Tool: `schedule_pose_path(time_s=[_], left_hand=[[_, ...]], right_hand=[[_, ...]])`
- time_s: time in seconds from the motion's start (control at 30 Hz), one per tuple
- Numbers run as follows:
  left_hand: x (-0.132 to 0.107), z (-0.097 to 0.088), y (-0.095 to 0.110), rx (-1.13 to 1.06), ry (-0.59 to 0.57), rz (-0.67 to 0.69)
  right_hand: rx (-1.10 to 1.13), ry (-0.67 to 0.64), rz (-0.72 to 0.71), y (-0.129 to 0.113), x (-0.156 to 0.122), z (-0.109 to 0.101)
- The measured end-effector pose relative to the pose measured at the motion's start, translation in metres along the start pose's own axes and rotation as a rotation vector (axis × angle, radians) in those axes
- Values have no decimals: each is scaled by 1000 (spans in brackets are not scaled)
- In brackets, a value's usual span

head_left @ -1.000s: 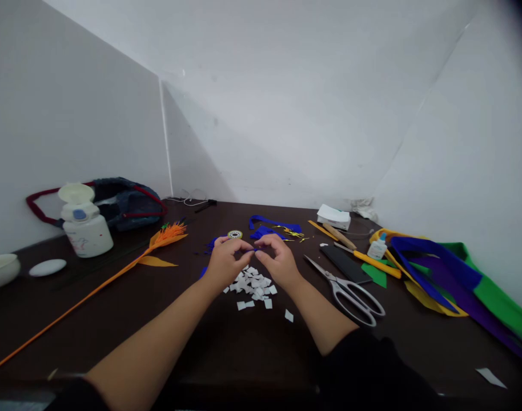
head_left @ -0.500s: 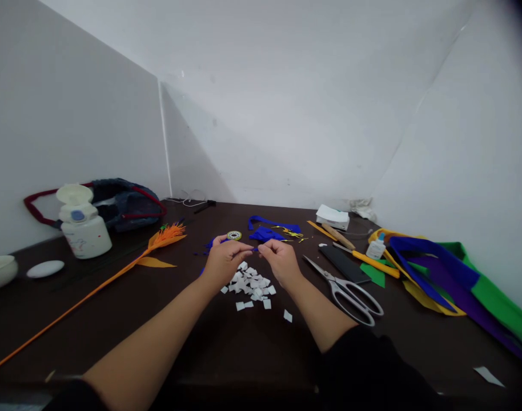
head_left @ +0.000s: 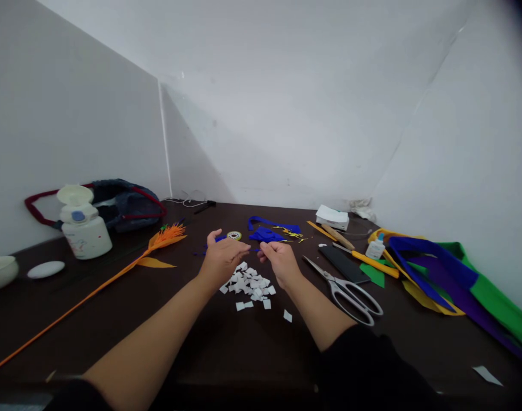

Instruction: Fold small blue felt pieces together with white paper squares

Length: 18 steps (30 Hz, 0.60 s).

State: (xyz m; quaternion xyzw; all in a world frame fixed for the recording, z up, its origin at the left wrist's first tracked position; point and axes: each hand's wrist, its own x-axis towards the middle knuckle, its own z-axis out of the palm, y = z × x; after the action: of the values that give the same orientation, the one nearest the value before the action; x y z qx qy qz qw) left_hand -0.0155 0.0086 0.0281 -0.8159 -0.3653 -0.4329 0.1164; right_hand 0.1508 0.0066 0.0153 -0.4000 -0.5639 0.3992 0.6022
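Note:
My right hand is closed in a pinch on a small strip of blue crepe paper, whose end pokes out toward my left hand. My left hand has its fingers stretched out to the right and its thumb raised apart; its fingertips are close to the strip. More blue strips lie partly hidden behind my left hand. Below and between both hands, a loose pile of small white paper squares is spread on the dark table.
Scissors lie by my right forearm, near a yellow cutter, a glue bottle and coloured crepe paper. Blue scraps and a round tape roll sit behind my hands. To the left are an orange paper flower and a white bottle.
My left hand's fingers have straightened and its thumb has lifted away from the blue strip. My right hand keeps its pinch in nearly the same place.

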Motion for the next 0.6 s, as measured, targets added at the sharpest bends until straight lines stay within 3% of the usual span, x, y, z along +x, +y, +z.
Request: schedule_pose_path(time_s=[0.13, 0.2, 0.27, 0.4, 0.6], left_hand=[[2, -5, -12, -37, 127, -300], [4, -5, -16, -226, 63, -464], [5, -2, -15, -485, -90, -551], [5, 6, -4, -737, -314, -570], [3, 13, 7, -741, -287, -496]], right_hand=[[-8, 37, 2, 1, 2, -2], [-27, 39, 1, 2, 2, -3], [-57, 34, -10, 2, 2, -3], [-93, 12, -43, 1, 0, -1], [-147, -4, -80, 3, -1, 2]])
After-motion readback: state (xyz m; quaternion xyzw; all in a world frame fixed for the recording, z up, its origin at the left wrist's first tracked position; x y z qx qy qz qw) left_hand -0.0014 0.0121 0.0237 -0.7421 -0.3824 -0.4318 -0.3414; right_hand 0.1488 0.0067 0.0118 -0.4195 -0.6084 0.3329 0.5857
